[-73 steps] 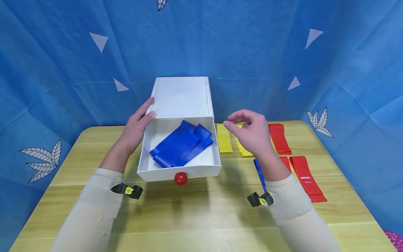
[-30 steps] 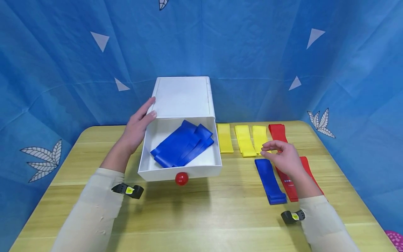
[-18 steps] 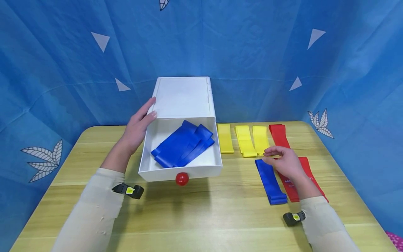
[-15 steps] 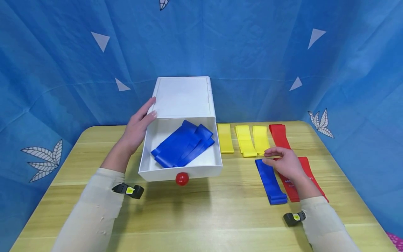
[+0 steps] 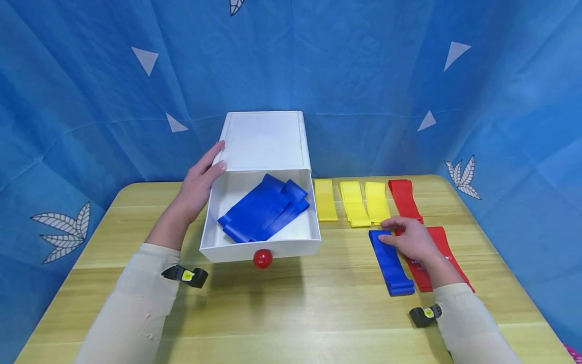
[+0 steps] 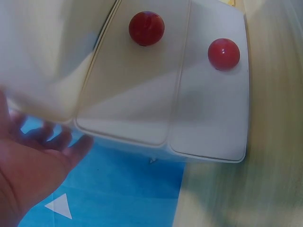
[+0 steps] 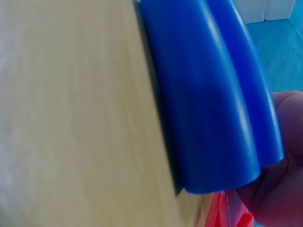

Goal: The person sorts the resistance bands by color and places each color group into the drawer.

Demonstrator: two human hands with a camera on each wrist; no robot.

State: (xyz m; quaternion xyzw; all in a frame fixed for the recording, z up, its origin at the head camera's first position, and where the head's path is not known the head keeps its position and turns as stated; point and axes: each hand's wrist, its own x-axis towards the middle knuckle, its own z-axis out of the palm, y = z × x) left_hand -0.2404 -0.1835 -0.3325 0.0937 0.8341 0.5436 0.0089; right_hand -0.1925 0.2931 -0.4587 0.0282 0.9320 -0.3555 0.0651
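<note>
A white drawer cabinet (image 5: 265,141) stands at the table's back, its top drawer (image 5: 259,251) pulled out with folded blue resistance bands (image 5: 263,210) inside. My left hand (image 5: 195,187) rests on the cabinet's left side, thumb near the front top corner. Another folded blue resistance band (image 5: 392,265) lies flat on the table to the right. At its far end is my right hand (image 5: 411,240), thumb over the band and index finger beyond the far edge, a gap showing between them. In the right wrist view that hand is partly hidden behind the band.
Yellow bands (image 5: 354,205) lie in a row right of the cabinet. Red bands (image 5: 403,197) lie farther right, one partly under my right forearm. Two shut lower drawers (image 6: 208,104) carry red knobs. A blue curtain (image 5: 364,76) hangs behind the table.
My right hand has moved from beside the drawer rightward to the loose blue band; latest, its thumb has come down over the band's far end. My left hand stays on the cabinet.
</note>
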